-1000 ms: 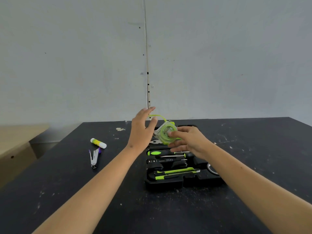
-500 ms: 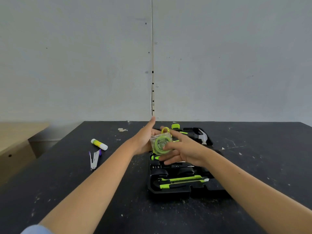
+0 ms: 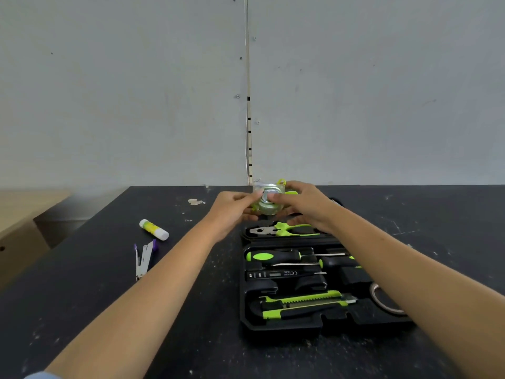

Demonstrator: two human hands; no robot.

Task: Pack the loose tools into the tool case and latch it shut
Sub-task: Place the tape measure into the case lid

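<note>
A black tool case (image 3: 246,318) lies open on the dark table. In its tray sit pliers (image 3: 276,231), a green-and-black screwdriver (image 3: 273,255), a tester pen (image 3: 278,274), a utility knife (image 3: 303,303) and a tape roll (image 3: 382,299). Above the far end of the case, my left hand (image 3: 232,212) and my right hand (image 3: 303,203) both grip a clear and green tape measure (image 3: 267,201). Fingers cover much of it.
A glue stick (image 3: 154,229) and a small metal stapler-like tool (image 3: 143,258) lie on the table left of the case. A wooden bench (image 3: 24,222) stands beyond the table's left edge. A grey wall rises behind the table.
The tape measure has turned in my hands and moved farther from me. My left hand, open beside it a second ago, now grips it together with the right.
</note>
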